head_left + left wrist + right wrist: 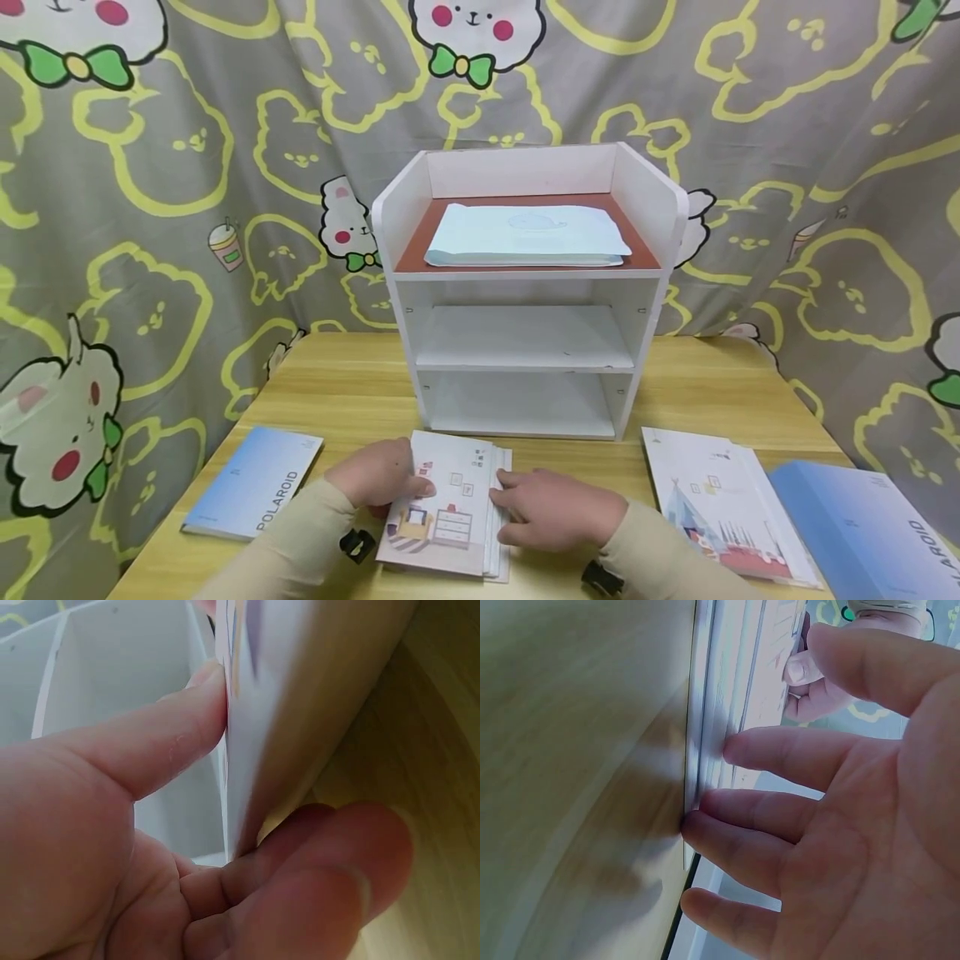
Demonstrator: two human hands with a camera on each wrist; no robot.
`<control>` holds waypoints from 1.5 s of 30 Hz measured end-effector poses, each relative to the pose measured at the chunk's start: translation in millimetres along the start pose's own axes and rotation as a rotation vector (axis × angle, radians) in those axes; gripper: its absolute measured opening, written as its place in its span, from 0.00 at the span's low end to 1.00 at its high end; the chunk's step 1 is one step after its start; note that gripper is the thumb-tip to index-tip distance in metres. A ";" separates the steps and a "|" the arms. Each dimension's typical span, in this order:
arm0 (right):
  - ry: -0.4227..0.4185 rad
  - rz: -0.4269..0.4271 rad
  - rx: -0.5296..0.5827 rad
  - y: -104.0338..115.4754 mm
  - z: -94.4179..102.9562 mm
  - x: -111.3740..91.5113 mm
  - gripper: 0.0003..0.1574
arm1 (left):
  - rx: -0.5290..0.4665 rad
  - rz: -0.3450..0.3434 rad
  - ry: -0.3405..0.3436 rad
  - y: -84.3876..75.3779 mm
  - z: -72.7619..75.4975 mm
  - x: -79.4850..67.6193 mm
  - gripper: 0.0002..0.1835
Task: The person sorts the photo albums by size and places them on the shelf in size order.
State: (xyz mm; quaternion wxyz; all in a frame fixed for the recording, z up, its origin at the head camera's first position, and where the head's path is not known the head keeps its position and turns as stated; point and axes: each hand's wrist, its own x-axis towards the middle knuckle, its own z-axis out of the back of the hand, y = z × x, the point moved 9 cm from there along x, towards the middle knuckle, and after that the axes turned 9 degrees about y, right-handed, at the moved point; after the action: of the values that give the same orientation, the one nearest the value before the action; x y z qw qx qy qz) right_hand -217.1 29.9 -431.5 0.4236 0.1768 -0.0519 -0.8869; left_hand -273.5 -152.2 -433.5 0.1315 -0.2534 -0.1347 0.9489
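Observation:
A small stack of thin booklets (450, 521) with a pale, illustrated room on the top cover lies fanned at its right side, on the wooden table in front of the shelf. My left hand (381, 473) grips the stack's left edge, thumb on the cover and fingers underneath, as the left wrist view shows with the booklet (259, 742) raised off the wood. Against the uneven right edges rest the fingertips of my right hand (555, 508). In the right wrist view those fingers are extended and spread, touching the layered page edges (718, 697).
A white three-level shelf (525, 402) stands behind the stack, with a flat whale-print packet (528, 237) on its top level. A blue POLAROID book (251, 479) lies left. To the right are more illustrated booklets (723, 500) and thicker blue POLAROID books (862, 525). Patterned curtains (225, 167) surround the table.

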 end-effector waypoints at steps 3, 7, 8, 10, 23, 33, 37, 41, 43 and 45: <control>-0.005 -0.007 0.025 -5.3 -1.2 -6.4 0.36 | 0.007 -0.011 -0.005 -7.7 0.2 2.2 0.29; -0.010 -0.010 0.064 -11.0 -2.0 -14.2 0.36 | 0.036 -0.027 -0.019 -17.0 0.8 5.3 0.30; -0.009 -0.012 0.077 -12.6 -2.2 -16.1 0.35 | 0.047 -0.028 -0.019 -18.9 0.4 6.3 0.31; -0.007 -0.016 0.098 -15.4 -2.8 -20.8 0.35 | 0.057 -0.033 -0.018 -23.2 -0.9 8.3 0.30; 0.013 -0.048 0.178 -44.9 -9.0 -58.6 0.40 | 0.081 -0.186 -0.050 -66.2 -10.7 21.3 0.20; 0.029 -0.075 0.239 -70.3 -4.8 -81.4 0.37 | 0.109 -0.143 -0.080 -93.3 -17.2 26.8 0.23; 0.029 -0.081 0.263 -75.0 -5.3 -85.3 0.35 | 0.119 -0.163 -0.082 -98.6 -21.3 28.4 0.23; 0.021 -0.071 0.274 -75.7 -5.3 -84.8 0.35 | 0.068 -0.198 -0.075 -97.0 -22.9 30.0 0.21; -0.001 -0.062 0.277 -75.0 -4.8 -83.8 0.34 | -0.012 -0.241 -0.063 -93.7 -23.8 31.6 0.20; -0.036 -0.053 0.293 -74.1 -4.9 -83.1 0.34 | -0.127 -0.288 -0.038 -88.3 -26.4 33.2 0.17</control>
State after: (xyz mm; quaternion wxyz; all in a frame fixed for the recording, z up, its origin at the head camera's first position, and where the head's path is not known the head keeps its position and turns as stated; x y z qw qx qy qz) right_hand -221.6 141.3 -431.6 0.3688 0.2220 -0.1837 -0.8837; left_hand -271.7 -54.7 -441.9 0.2475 -0.2214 -0.2318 0.9144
